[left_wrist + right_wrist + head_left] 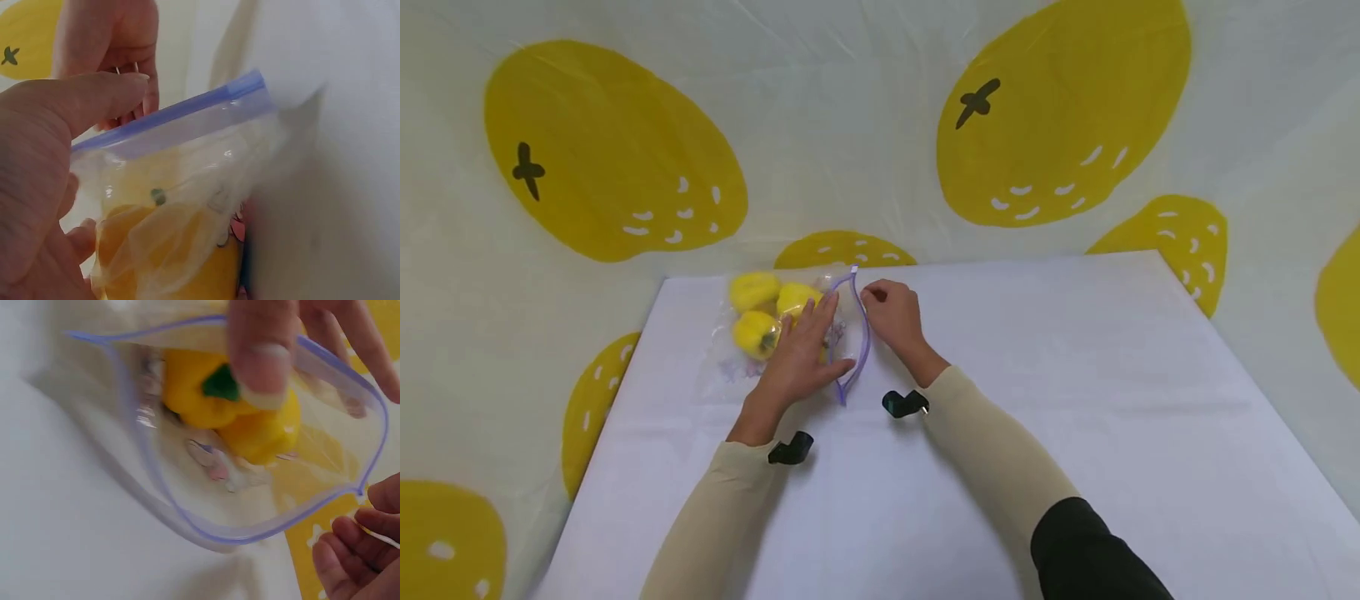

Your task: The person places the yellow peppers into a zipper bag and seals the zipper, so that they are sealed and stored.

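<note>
A clear zip bag [715,342] with a purple zip lies at the back left of the table, its mouth gaping toward the right. Inside sit yellow bell peppers [755,292]; one shows a green stem [221,384] through the mouth. The left hand [801,354] lies over the bag, fingers straight and spread on the upper film. Its thumb [103,100] reaches past the zip edge. Beside the far end of the zip is the right hand [895,315], its fingers loosely bent. Those fingertips are close to the zip's corner; I see no firm hold on it.
A white cloth covers the table [1075,375]. Behind it hangs a pale backdrop [842,125] printed with large yellow fruit shapes. Small black cameras [792,448] sit at both wrists, over beige sleeves [1000,450].
</note>
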Tool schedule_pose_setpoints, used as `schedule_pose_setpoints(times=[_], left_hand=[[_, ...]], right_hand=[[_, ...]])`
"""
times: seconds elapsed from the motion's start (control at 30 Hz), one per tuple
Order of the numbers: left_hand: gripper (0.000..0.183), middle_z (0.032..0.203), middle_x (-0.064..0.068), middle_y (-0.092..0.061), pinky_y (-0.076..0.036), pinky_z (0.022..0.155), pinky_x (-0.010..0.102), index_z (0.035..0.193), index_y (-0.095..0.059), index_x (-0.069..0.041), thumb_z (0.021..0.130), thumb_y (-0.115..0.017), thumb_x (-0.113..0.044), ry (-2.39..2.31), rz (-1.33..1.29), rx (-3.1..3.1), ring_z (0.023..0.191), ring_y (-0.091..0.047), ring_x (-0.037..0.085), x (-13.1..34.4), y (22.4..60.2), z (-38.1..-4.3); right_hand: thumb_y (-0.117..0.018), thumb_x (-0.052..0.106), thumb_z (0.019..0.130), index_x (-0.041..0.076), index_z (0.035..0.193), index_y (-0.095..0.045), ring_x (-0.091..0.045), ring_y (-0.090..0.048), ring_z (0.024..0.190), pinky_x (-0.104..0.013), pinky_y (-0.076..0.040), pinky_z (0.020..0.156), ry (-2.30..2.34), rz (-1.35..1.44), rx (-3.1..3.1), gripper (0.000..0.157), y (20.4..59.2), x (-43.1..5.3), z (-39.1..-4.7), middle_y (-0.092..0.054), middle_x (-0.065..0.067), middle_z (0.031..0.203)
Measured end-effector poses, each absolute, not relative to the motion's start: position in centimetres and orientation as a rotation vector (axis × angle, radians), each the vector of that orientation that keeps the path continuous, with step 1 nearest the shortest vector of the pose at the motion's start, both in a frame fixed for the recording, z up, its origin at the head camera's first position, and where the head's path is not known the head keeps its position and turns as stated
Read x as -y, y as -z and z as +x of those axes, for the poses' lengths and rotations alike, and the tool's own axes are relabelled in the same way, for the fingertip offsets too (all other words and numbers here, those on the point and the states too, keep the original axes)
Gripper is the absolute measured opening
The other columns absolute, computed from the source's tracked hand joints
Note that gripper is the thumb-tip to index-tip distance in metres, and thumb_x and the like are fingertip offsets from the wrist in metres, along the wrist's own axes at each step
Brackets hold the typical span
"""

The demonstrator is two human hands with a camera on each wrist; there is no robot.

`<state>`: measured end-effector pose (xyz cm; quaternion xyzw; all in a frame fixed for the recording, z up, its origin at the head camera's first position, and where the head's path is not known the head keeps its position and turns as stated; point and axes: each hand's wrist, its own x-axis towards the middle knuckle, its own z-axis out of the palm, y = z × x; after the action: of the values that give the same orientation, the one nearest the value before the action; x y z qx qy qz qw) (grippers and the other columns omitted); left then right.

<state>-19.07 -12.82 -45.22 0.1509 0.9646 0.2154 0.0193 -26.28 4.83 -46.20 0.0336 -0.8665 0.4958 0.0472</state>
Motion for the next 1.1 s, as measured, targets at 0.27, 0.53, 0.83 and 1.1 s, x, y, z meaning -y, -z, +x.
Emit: schedule_pose_setpoints(times=[0.27,0.53,0.83,1.1], left_hand=[[0.065,0.169,0.007,-0.039,-0.006,0.134,0.057,0.164,-0.034,-0.022,0.107,-0.054,-0.043,-0.759,0.523,-3.051,0.164,-0.016,0.034,12.1,43.5,-20.6],[0.044,0.161,0.022,-0.046,-0.029,0.129,0.054,0.151,-0.055,-0.006,0.110,-0.049,-0.022,-0.976,0.481,-3.026,0.154,-0.039,0.041,11.1,40.9,-27.0],[0.037,0.143,0.016,-0.066,-0.044,0.121,0.045,0.141,-0.064,-0.003,0.108,-0.054,-0.016,-0.822,0.488,-2.879,0.135,-0.060,0.034,10.0,41.4,-31.3],[0.023,0.108,0.015,-0.075,-0.056,0.091,0.041,0.111,-0.075,0.000,0.106,-0.060,-0.016,-0.942,0.372,-2.962,0.097,-0.063,0.030,9.6,42.2,-31.3]], right_hand=[[-0.060,0.034,0.105,0.002,0.125,-0.073,-0.022,-0.068,0.100,-0.037,-0.062,0.097,-2.000,-0.158,2.620,0.040,45.8,-5.2,-29.7,-0.073,-0.013,0.111],[-0.062,0.022,0.103,-0.003,0.092,-0.072,-0.016,-0.063,0.069,-0.025,-0.058,0.066,-2.305,-0.174,2.429,0.029,45.3,-4.3,-30.8,-0.064,-0.004,0.074],[-0.060,0.015,0.102,-0.007,0.110,-0.074,-0.011,-0.057,0.069,-0.023,-0.054,0.063,-2.220,-0.182,2.445,0.027,44.8,-4.1,-30.6,-0.061,0.001,0.086],[-0.066,0.021,0.099,-0.009,0.096,-0.076,-0.008,-0.054,0.060,-0.019,-0.052,0.054,-2.074,-0.177,2.535,0.032,44.7,-4.7,-30.4,-0.056,0.003,0.071]])
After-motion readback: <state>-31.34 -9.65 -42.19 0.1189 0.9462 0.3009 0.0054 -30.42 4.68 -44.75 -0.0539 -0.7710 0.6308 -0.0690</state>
